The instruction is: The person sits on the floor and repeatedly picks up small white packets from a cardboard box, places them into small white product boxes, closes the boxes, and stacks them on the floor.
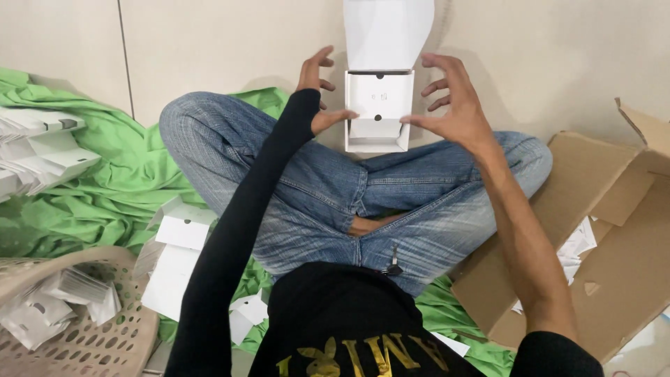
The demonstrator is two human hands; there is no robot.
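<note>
A small white cardboard box (379, 105) stands on the tiled floor in front of my crossed legs, its tall lid flap (388, 31) raised at the back. My left hand (318, 87) is at the box's left side, thumb touching its left edge, fingers spread. My right hand (450, 98) is at the right side, thumb tip against the box's right edge, fingers curled and apart. An inner white insert with two small dark holes shows inside the box.
Flat white box blanks (183, 234) lie on a green cloth (105, 188) to my left, more stacked at the far left (42, 146). A beige perforated basket (77, 314) holds white pieces at lower left. An open brown carton (614, 230) lies to my right.
</note>
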